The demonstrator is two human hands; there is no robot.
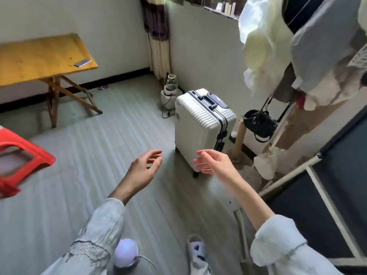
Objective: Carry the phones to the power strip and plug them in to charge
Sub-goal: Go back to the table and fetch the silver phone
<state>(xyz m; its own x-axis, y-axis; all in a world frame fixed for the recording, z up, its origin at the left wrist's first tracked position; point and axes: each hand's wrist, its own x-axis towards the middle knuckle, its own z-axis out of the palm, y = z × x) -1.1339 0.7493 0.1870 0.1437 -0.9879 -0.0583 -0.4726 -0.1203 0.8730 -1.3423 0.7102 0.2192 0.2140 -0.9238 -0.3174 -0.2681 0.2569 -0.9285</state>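
Both hands are empty: left hand and right hand hang loosely, fingers relaxed. One phone lies untouched on the yellow table at ten o'clock. No power strip is visible; everything remains.

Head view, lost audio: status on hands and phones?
Left hand open, right hand open, both empty. One phone lying on yellow table. Power strip not seen. Red stool beside the path.

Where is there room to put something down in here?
The yellow table is bare except for a phone near its right edge. The floor lies open between the table, red stool and white suitcase. It is crowded right of the suitcase, under the hanging clothes.
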